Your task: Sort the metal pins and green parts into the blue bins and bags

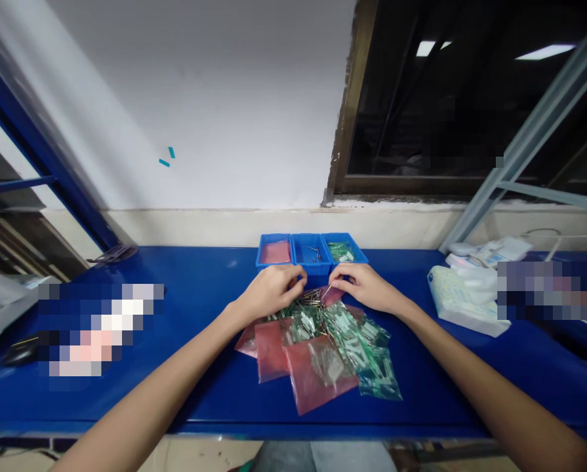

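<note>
My left hand [272, 288] hovers at the left of a loose pile of thin metal pieces [311, 299], its fingers curled together; what they hold, if anything, is hidden. Across the pile, my right hand [366, 284] pinches a slim metal pin [327, 291] between thumb and forefinger. Below the hands, pink plastic bags [303, 383] overlap on the table, small metal parts showing inside. Green-tinted bags [379, 387] with pale metal parts lie to their right. Behind the hands stand three joined blue bins: a left bin [259, 252], a middle bin [300, 247] and a right bin [362, 257].
Pink bags are in the left bin, a few metal pieces in the middle one, green bags in the right one. A white and green soft package [463, 305] sits on the blue table [214, 400] at right. A dark mouse-like object [20, 352] lies far left.
</note>
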{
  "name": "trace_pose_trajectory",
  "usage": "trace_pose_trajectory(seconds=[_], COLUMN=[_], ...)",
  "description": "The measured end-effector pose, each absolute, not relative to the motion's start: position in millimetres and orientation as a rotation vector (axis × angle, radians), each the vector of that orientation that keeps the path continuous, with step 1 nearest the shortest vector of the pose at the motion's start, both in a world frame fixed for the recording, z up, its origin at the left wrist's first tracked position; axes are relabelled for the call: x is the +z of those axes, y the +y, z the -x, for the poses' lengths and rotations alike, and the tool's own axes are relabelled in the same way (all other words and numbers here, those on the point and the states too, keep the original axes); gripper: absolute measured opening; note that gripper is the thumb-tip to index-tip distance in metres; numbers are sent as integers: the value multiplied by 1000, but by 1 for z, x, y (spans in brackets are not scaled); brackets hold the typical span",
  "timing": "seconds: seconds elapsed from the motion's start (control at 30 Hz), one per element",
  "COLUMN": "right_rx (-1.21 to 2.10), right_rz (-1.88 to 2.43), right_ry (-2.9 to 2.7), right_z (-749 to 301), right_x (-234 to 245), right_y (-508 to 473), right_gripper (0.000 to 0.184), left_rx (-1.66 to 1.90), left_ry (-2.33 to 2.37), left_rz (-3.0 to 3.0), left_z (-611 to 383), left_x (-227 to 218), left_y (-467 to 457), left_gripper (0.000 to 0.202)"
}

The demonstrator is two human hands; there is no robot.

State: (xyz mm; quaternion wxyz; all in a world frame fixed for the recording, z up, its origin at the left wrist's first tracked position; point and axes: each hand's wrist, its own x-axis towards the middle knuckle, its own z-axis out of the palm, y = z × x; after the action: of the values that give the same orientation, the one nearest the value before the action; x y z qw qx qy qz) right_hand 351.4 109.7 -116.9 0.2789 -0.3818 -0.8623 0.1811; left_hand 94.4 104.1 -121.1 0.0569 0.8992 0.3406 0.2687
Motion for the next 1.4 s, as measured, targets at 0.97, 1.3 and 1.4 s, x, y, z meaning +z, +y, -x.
trace_pose_trajectory(seconds=[0.97,1.3,1.4], right_rx=[159,324,375], right_rz=[1008,1037,1035], right_ry=[-2101,-1997,-2013], right_z=[-316,-313,-313], right_x=[-130,-131,-130], right_y=[71,73,74], right_gripper=[19,10,9], left_rx=[993,1236,1270], left_ry=[1024,921,911], left_rz=[-2975,-2483,-2135], left_z=[-107,-115,-120], left_x=[-126,-123,-124], left_y=[88,85,86], left_gripper=[23,9,12])
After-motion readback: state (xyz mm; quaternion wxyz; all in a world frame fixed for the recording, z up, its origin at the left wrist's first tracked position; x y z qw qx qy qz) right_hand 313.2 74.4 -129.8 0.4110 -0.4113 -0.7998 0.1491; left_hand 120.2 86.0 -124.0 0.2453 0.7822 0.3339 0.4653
